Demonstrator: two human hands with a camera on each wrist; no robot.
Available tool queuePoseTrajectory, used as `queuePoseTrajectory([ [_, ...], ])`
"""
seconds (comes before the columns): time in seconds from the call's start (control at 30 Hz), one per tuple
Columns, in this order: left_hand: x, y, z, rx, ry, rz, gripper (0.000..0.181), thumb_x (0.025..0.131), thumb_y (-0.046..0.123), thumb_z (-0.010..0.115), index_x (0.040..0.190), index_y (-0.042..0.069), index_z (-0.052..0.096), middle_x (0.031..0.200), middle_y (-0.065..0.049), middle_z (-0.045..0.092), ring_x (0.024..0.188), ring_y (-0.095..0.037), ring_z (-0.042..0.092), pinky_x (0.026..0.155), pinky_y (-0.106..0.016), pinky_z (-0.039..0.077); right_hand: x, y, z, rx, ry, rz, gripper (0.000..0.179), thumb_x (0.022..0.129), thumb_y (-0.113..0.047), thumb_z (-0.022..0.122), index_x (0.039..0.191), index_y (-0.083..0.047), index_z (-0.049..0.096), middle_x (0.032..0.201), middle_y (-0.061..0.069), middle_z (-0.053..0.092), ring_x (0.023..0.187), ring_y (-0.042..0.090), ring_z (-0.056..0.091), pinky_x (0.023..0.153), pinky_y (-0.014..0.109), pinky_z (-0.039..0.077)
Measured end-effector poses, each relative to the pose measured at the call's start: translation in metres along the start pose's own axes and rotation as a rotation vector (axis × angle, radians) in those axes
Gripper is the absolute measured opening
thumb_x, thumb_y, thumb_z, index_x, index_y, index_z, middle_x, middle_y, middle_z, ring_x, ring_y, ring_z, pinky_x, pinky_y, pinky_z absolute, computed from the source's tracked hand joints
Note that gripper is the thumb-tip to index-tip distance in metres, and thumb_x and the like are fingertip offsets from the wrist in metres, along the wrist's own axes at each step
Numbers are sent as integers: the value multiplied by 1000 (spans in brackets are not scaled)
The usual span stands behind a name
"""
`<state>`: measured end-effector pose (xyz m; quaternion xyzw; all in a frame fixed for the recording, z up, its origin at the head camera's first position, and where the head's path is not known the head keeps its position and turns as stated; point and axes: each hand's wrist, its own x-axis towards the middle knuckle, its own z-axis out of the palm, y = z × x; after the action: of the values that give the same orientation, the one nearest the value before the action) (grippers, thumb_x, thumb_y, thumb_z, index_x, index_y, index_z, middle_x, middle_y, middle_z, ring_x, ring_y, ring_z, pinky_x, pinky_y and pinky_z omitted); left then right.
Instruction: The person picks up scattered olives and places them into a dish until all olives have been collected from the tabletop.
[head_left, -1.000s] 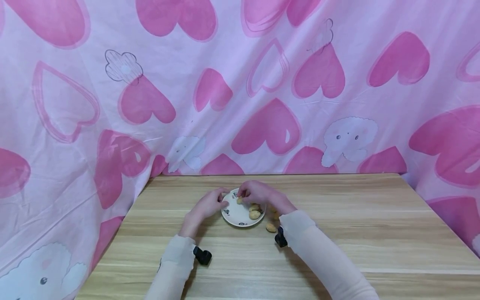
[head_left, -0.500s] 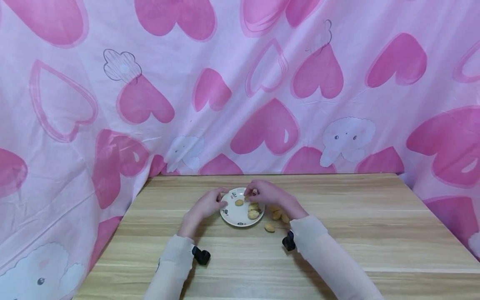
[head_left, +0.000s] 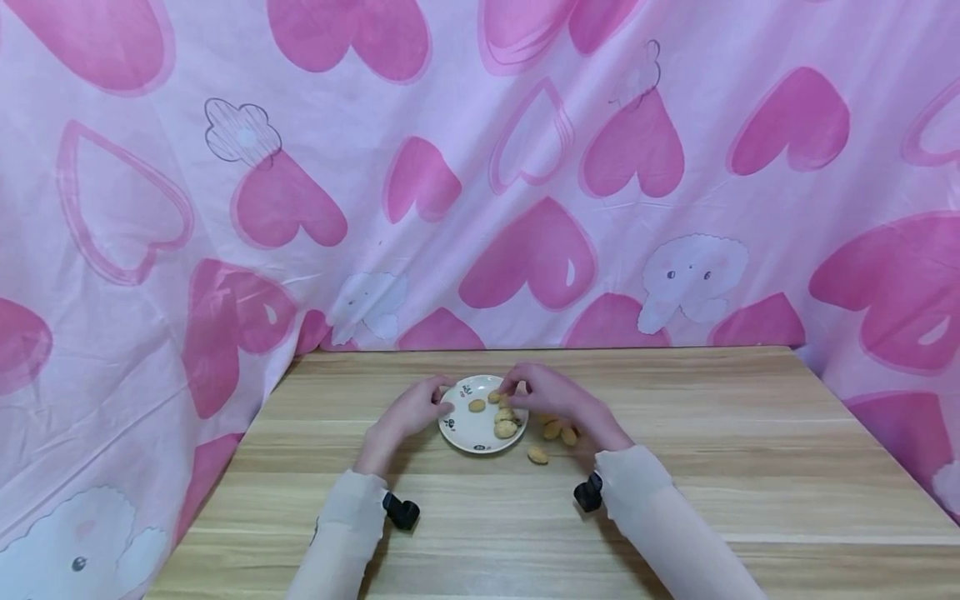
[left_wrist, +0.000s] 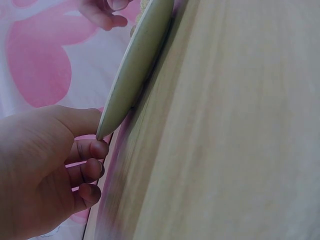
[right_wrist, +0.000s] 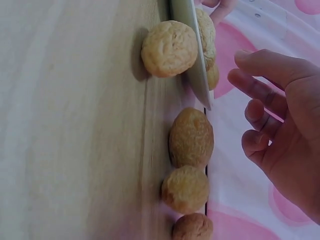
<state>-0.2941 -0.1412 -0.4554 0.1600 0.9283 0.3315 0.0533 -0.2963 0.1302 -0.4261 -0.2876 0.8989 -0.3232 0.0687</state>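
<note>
A small white plate (head_left: 472, 429) with dark printed marks lies on the table and bears several tan, wrinkled nuts in shells, like peanuts (head_left: 506, 428). At its left rim my left hand (head_left: 408, 412) pinches the edge between thumb and forefinger, seen closely in the left wrist view, where the plate (left_wrist: 135, 70) appears edge-on. Over the plate's right side hovers my right hand (head_left: 551, 393). In the right wrist view this hand (right_wrist: 290, 110) has loosely bent fingers, thumb and forefinger apart, nothing between them. Loose nuts (right_wrist: 191, 137) lie beside the plate, below the hand.
A single nut (head_left: 537, 455) sits nearer the front, right of the plate, with several others (head_left: 555, 430) under the right forearm. The wooden table (head_left: 720, 467) ends at a pink heart-patterned cloth (head_left: 525, 167) behind. Black wrist cameras (head_left: 402, 511) hang on both sleeves.
My right hand has let go of nuts on the plate and drawn back to the right, uncovering two near the plate's far side. My left hand stays at the rim.
</note>
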Motion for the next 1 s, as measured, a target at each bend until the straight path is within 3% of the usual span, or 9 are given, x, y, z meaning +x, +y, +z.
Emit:
queuePoseTrajectory([
  [0.13,0,0,-1,-8,-2,-3,46,91,15,69,135,8,58,80,-2,54,69,-15,47,62,-28,40,-7,0,-1,15,12,46,18,92,-16,69,110,-16,73,107,-4,68,92,14,58,82,34,49],
  [0.37,-1,0,-1,-3,-3,2,46,92,15,69,136,7,57,81,-2,54,70,-14,48,62,-28,41,-15,8,-1,24,26,25,18,91,-17,70,109,-14,74,102,-3,69,84,15,57,75,31,48],
  [0.7,0,0,0,-10,-3,-10,46,92,15,69,136,8,58,80,-2,54,69,-15,48,62,-28,41,-26,20,2,38,53,74,17,90,-14,70,107,-14,73,98,-4,68,88,14,59,80,33,49],
  [1.0,-1,0,0,-25,-4,-7,46,92,15,69,136,8,58,80,-2,54,70,-15,48,62,-28,41,-32,25,1,46,44,43,18,90,-10,70,107,-10,73,98,-1,70,88,14,61,80,31,51],
])
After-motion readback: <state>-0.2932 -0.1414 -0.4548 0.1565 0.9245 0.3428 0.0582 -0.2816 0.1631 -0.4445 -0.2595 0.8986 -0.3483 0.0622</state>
